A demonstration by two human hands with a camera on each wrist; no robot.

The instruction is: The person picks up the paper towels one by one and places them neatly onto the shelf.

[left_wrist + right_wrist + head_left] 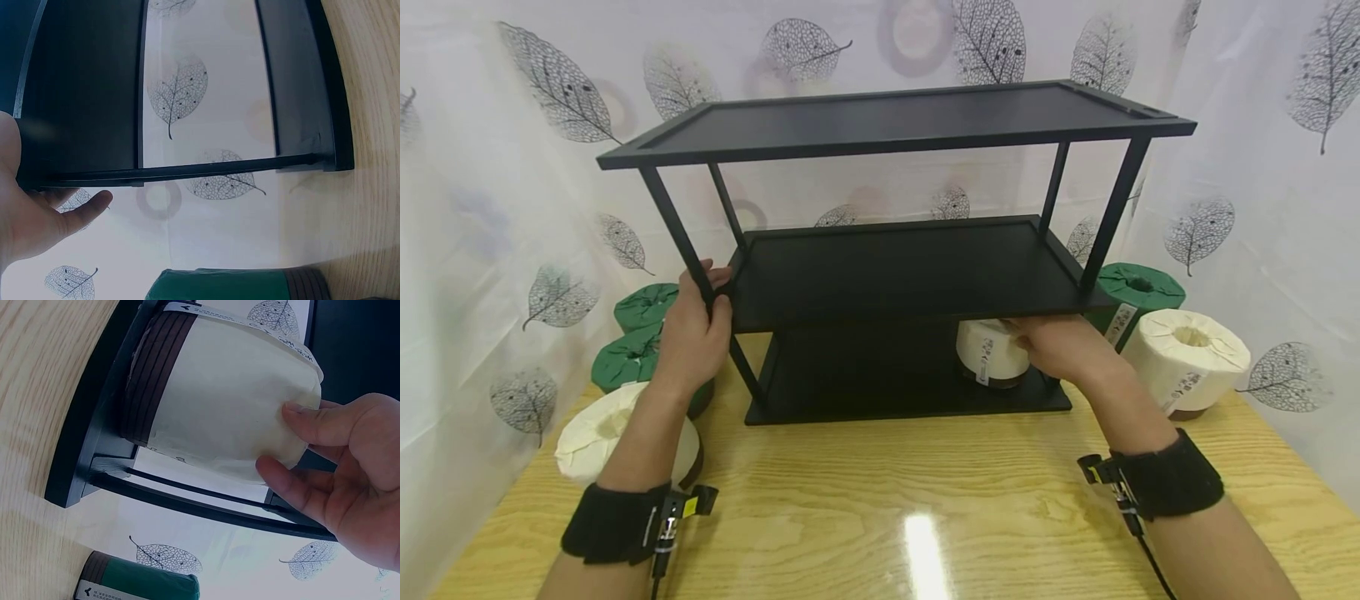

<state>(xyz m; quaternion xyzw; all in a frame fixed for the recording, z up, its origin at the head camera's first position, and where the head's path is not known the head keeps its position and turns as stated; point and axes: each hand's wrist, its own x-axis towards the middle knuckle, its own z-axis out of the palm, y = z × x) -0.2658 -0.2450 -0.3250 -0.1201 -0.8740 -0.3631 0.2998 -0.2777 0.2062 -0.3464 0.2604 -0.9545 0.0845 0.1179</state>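
Note:
A black three-tier rack (887,271) stands on the wooden table. My left hand (695,337) grips its left front post at the middle shelf, thumb on the near side and fingers beyond the post. In the left wrist view, part of the left hand (37,219) shows beside the shelf edge. On the bottom shelf, at the right end, stands a cream paper-wrapped roll (231,394) with a brown ribbed base and a printed label strip. My right hand (356,469) holds it near its top with thumb and fingers. The middle shelf partly hides that right hand in the head view.
Two green wrapped rolls (625,360) and a cream one (597,429) stand left of the rack. Another green roll (1138,287) and cream roll (1191,354) stand to its right. A leaf-patterned curtain (865,50) hangs behind.

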